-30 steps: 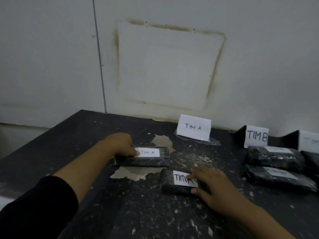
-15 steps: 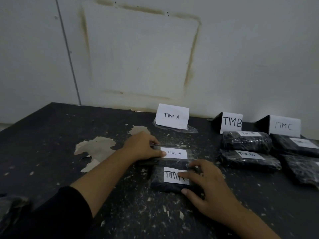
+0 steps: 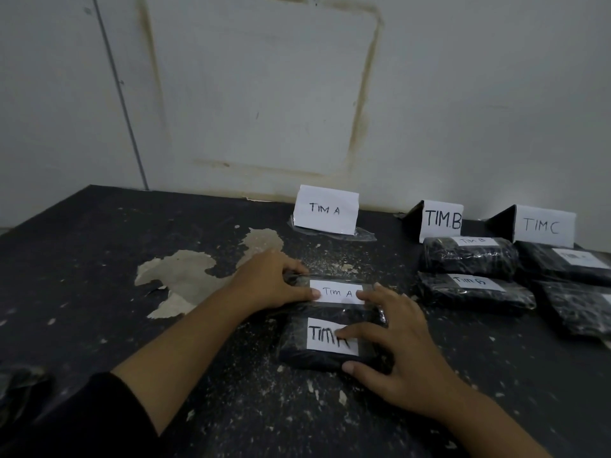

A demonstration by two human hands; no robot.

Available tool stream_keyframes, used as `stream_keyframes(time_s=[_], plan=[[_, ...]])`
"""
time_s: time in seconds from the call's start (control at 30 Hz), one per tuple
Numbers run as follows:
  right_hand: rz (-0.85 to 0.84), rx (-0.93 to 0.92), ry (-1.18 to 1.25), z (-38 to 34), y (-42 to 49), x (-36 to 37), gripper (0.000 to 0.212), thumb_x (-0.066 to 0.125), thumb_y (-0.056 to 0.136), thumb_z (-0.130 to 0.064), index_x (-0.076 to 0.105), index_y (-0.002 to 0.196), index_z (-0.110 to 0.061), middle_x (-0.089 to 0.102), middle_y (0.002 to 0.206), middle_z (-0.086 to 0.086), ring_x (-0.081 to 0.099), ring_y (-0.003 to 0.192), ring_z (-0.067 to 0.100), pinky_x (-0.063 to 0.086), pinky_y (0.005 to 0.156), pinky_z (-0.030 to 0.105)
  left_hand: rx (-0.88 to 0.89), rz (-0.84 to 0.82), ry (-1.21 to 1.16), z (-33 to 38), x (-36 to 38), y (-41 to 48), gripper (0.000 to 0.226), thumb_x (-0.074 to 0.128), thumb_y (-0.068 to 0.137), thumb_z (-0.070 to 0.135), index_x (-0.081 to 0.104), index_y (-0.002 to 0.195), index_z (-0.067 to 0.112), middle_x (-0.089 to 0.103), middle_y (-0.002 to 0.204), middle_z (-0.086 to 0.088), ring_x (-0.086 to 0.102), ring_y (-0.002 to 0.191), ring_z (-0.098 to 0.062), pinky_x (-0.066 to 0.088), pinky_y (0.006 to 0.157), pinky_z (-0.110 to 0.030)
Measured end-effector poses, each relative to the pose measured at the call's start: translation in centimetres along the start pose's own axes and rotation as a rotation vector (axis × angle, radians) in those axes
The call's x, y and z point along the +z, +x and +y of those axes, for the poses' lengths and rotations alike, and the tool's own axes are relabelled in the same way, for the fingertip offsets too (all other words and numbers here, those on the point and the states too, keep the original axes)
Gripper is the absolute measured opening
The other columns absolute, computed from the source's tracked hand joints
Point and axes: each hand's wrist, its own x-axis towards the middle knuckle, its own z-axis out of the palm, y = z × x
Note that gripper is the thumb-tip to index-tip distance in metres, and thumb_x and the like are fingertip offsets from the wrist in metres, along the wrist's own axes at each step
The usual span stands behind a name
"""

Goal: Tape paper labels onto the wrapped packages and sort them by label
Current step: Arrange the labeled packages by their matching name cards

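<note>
While both hands rest on the dark table (image 3: 99, 259), I see two black wrapped packages lying one behind the other in front of the TIM A sign (image 3: 325, 209), which stands on clear plastic near the wall. My left hand (image 3: 267, 282) grips the left end of the far package (image 3: 334, 304), fingers curled over its edge and thumb pressed on the left edge of its paper label (image 3: 337, 292), which reads TIM A. My right hand (image 3: 406, 355) lies spread and flat, not closed on anything: one fingertip touches the right end of that same label, another presses the big label (image 3: 330, 337) on the near package (image 3: 307, 355), and the thumb sits against that package's front edge. The two packages touch each other. To the right, the TIM B sign (image 3: 441, 219) has two labelled packages (image 3: 469, 259) lined up in front of it, one behind the other. Further right, the TIM C sign (image 3: 542, 226) stands behind two more black packages (image 3: 568, 264); the far one carries a label I cannot read, and the near one runs toward the frame edge. No bins or trays are in use; the signs alone mark the groups
</note>
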Motion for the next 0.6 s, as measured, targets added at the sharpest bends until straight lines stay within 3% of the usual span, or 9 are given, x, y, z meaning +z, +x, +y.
stream_keyframes(time_s=[0.17,0.37,0.43,0.5,0.6], plan=[[-0.014,-0.002,0.0,0.3,-0.1,-0.2,0.036,0.06,0.071,-0.065,0.06,0.105,-0.051,0.04,0.135,-0.014,0.025,0.139,0.013,0.014,0.111,0.06,-0.013,0.016,-0.019,0.0,0.2,-0.4,0.062,0.07,0.058,0.071,0.067,0.112,0.039,0.037,0.08,0.025,0.042,0.078,-0.002,0.035,0.071,-0.023],[-0.04,0.002,-0.024,0.3,0.0,-0.3,0.039,0.057,0.071,-0.069,0.059,0.107,-0.053,0.042,0.13,-0.016,0.026,0.136,0.008,0.008,0.113,0.058,-0.026,0.05,-0.003,0.2,0.2,-0.9,0.064,0.069,0.059,0.072,0.067,0.113,0.039,0.038,0.08,0.017,0.048,0.085,-0.01,0.039,0.073,-0.025],[-0.05,-0.003,-0.037,0.3,0.0,-0.4,0.041,0.054,0.072,-0.07,0.056,0.11,-0.054,0.041,0.13,-0.019,0.024,0.135,0.003,0.006,0.114,0.056,-0.048,0.034,0.044,0.3,0.2,-1.1,0.065,0.065,0.061,0.074,0.064,0.117,0.042,0.045,0.091,0.008,0.048,0.106,-0.021,0.043,0.086,-0.032],[-0.049,-0.023,-0.041,0.2,-0.1,-0.4,0.046,0.051,0.074,-0.072,0.05,0.116,-0.053,0.041,0.128,-0.02,0.023,0.134,-0.002,0.005,0.114,0.056,-0.073,-0.006,0.115,0.3,0.3,-1.1,0.067,0.058,0.067,0.076,0.054,0.127,0.045,0.051,0.115,-0.002,0.039,0.123,-0.028,0.038,0.101,-0.042],[-0.001,-0.047,0.009,-0.2,-0.1,-0.5,0.052,0.048,0.077,-0.071,0.043,0.123,-0.049,0.043,0.127,-0.02,0.027,0.132,-0.003,0.007,0.113,0.058,-0.078,-0.031,0.129,0.4,0.1,-1.5,0.08,0.049,0.073,0.077,0.029,0.144,0.044,0.037,0.146,-0.005,0.024,0.138,-0.03,0.026,0.111,-0.051]])
